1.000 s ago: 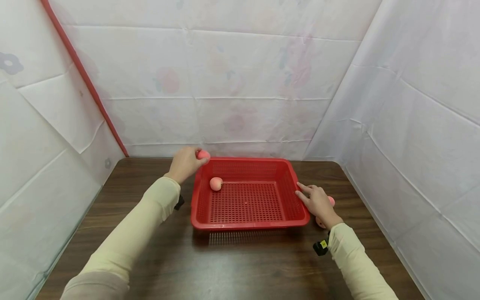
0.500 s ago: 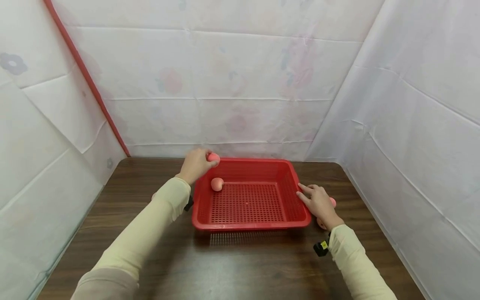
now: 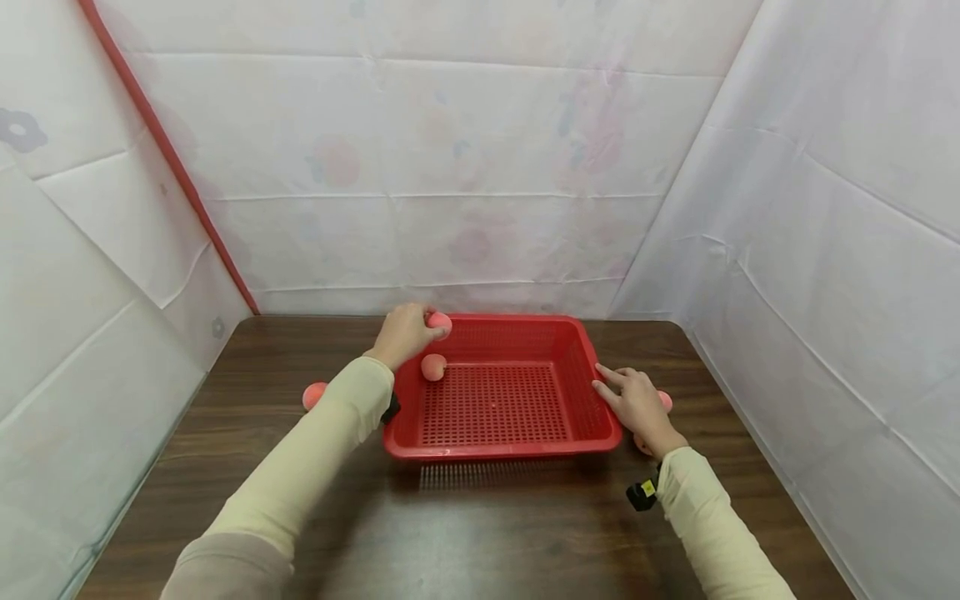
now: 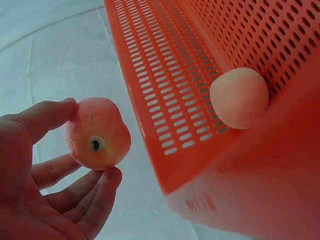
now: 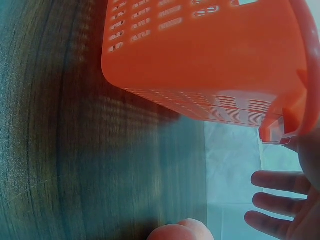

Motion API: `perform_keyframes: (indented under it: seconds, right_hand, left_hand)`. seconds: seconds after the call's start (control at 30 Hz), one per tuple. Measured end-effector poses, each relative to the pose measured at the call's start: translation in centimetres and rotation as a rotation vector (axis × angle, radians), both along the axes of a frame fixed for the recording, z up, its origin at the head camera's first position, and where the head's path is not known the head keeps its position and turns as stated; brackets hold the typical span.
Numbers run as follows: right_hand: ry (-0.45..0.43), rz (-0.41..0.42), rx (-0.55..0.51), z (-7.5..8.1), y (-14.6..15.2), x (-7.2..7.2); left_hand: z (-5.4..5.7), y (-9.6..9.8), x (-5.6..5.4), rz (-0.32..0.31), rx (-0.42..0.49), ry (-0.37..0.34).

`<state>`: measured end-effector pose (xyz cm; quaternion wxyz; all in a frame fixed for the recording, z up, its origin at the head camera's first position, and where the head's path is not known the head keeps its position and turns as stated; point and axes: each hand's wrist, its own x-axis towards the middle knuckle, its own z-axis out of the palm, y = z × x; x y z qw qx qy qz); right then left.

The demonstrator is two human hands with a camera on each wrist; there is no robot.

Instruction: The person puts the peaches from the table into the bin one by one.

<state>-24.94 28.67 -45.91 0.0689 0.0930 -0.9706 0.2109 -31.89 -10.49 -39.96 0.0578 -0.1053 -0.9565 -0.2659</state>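
Observation:
My left hand (image 3: 405, 333) holds a pink peach (image 3: 440, 323) between thumb and fingers, over the back left corner of a red plastic basket (image 3: 502, 455). In the left wrist view the held peach (image 4: 98, 134) shows its dark stem hollow, near the slotted basket wall. Another peach (image 3: 432, 367) lies inside the basket at the left. My right hand (image 3: 637, 410) touches the basket's right rim with its thumb and forefinger. The right wrist view has the other fingers (image 5: 280, 204) extended outside the basket, with the thumb hidden behind the rim.
Left of the basket, a peach (image 3: 313, 395) on the brown wooden table (image 3: 450, 533) is partly covered by my left sleeve. Beyond my right hand lies a peach (image 3: 665, 401), with another (image 3: 641, 446) mostly hidden below the wrist. White sheets (image 3: 480, 167) enclose the back and sides.
My left hand has carried its peach rightward from beside the basket's left rim to over the corner. The table peach at left has come out from behind my sleeve. My right hand stays put.

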Motion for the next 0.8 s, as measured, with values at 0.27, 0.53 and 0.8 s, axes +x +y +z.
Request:
perform_keyframes:
  seconds: [0.27, 0.53, 0.8]
  right_hand:
    - [-0.043, -0.015, 0.016, 0.4, -0.1, 0.0]
    - [-0.024, -0.014, 0.017, 0.3, -0.1, 0.1]
    - [-0.056, -0.035, 0.034, 0.3, -0.3, 0.2]
  left_hand:
    - [0.0, 1.0, 0.0, -0.022, 0.013, -0.025]
    - [-0.8, 2.0, -0.9, -0.008, 0.018, -0.094]
    - [-1.5, 3.0, -0.7, -0.033, -0.013, -0.168]
